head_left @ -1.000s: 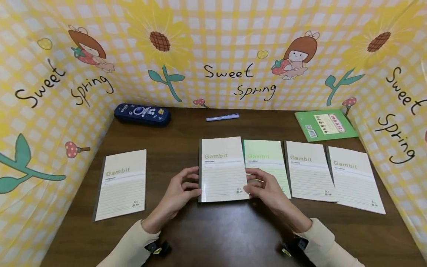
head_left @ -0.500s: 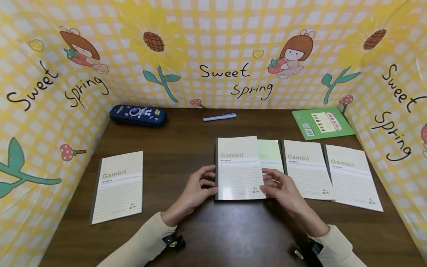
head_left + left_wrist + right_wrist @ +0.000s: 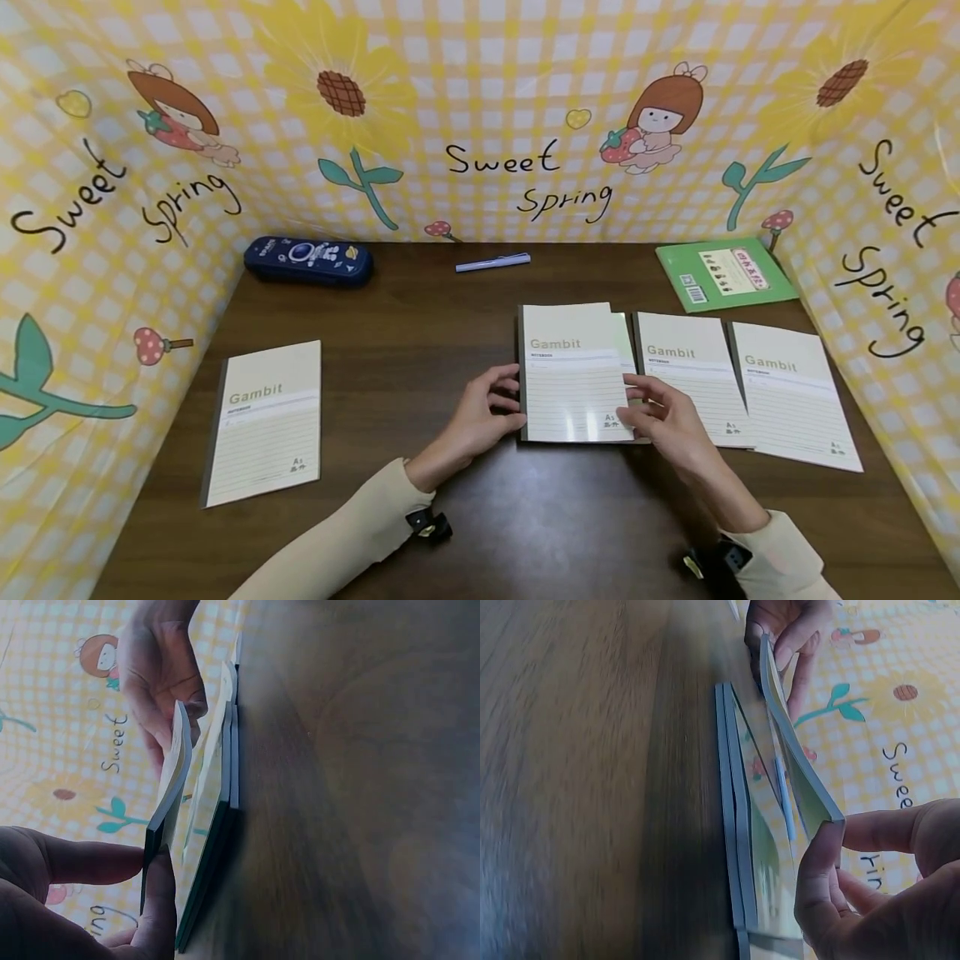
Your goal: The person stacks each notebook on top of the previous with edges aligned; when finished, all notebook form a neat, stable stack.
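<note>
The Gambit notebook (image 3: 573,375) has a cream cover with printed ruled lines, gold-olive title letters and a dark spine at its left side. It is closed, and its cover faces upward, with 2 bright reflections near the lower edge. The left hand (image 3: 483,412) pinches it at the spine, and the right hand (image 3: 671,417) pinches the opposite edge. Between these 2 hands the notebook is raised and bends in a soft curve. Under it, separated by a gap, is the notebook stack (image 3: 741,825), where 2 notebooks lie 1 above the other. In the head view, a narrow strip of the pale-green notebook (image 3: 624,342) shows beyond its right edge.
</note>
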